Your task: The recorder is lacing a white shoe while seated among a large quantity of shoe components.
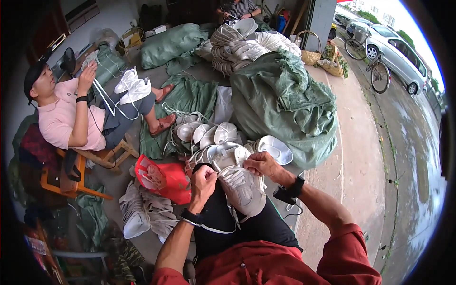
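A pale grey-white sneaker [243,194] rests on my lap, its toe toward me and white laces crossing its tongue. At the shoe's left edge, my left hand [203,183] is closed in a pinch on a white shoelace [221,174]. My right hand [266,165] is also closed, its fingertips pinched at the right side of the lacing on what looks like the lace's other part. A loose lace loop hangs below the toe over my dark trousers. Just beyond the sneaker lie more pale shoe uppers [224,133] and a white shoe piece [275,149].
A red bag [164,180] with laces stands left of my knees, beside stacked shoe uppers [135,211]. Large green sacks [285,114] lie ahead. A person in pink [71,116] sits at left with white shoes [134,88]; another person [237,9] sits far back.
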Tool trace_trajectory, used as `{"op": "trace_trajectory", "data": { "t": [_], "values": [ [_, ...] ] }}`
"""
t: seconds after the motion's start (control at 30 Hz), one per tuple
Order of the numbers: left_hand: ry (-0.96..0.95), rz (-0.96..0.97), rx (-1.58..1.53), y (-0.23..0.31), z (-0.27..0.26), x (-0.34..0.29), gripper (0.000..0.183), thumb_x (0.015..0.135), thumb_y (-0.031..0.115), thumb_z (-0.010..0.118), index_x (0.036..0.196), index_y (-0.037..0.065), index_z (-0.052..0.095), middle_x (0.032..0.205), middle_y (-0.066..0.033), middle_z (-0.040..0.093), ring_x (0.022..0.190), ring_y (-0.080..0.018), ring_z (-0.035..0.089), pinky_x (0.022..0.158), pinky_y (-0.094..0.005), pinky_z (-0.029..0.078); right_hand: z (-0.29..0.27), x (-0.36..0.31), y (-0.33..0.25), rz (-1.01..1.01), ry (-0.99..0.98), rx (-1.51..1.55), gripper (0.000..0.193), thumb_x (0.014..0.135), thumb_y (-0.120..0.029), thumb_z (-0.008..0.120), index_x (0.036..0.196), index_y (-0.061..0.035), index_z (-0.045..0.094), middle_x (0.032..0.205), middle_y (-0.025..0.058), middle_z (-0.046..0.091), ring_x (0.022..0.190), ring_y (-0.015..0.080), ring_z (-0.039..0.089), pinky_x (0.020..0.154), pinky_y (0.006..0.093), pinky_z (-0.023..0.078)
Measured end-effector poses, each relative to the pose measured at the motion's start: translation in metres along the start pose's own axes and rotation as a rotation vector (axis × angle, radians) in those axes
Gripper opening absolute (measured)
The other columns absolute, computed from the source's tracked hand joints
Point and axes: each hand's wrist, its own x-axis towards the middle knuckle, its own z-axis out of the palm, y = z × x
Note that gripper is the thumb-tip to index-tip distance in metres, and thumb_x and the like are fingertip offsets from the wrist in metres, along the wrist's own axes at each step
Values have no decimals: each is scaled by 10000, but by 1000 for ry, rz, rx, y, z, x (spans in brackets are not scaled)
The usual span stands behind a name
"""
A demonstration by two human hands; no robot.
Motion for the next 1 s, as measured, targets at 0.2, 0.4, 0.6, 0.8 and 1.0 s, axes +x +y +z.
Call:
{"op": "trace_trajectory", "data": {
  "t": [0.2, 0.4, 0.6, 0.8, 1.0],
  "values": [
    [3, -16, -39, -8, 3, 1, 118, 748, 90, 594, 698, -5, 545, 596, -78, 565, 541, -140, 536, 521, -289, 428, -1, 11, -5, -219, 57, -314, 215, 747, -182, 579, 731, 29, 618, 591, 60, 565, 505, 153, 513, 465, 302, 403],
    [-8, -16, -66, -4, 2, 1, 116, 749, 93, 598, 710, -7, 555, 591, -82, 560, 541, -138, 534, 524, -289, 429, 16, 27, -25, -403, 188, -1127, 200, 715, -190, 521, 688, -13, 611, 649, 186, 583, 606, 310, 599, 573, 403, 480],
    [-82, -55, -146, -3, -5, -2, 51, 778, 59, 566, 755, 23, 538, 606, -11, 538, 472, -73, 505, 413, -203, 381, 13, 40, -31, -410, 106, -1193, 204, 732, -196, 488, 684, -45, 617, 655, 180, 591, 643, 351, 599, 592, 422, 492],
    [-170, -79, -260, 9, -15, -4, 105, 764, 95, 580, 748, -3, 546, 593, -21, 547, 492, -82, 521, 452, -222, 419, -8, 39, -59, -673, 180, -951, 47, 688, -130, 649, 712, -99, 624, 824, 91, 614, 773, 262, 587, 680, 340, 474],
    [-136, 67, -185, -26, 0, 6, 69, 774, 49, 584, 774, 14, 524, 631, -22, 539, 489, -82, 507, 425, -210, 387, 49, 47, -23, -769, -47, -1102, 90, 692, -200, 633, 762, -146, 649, 1189, 62, 507, 1171, 327, 381, 872, 507, 353]
  ]
}}
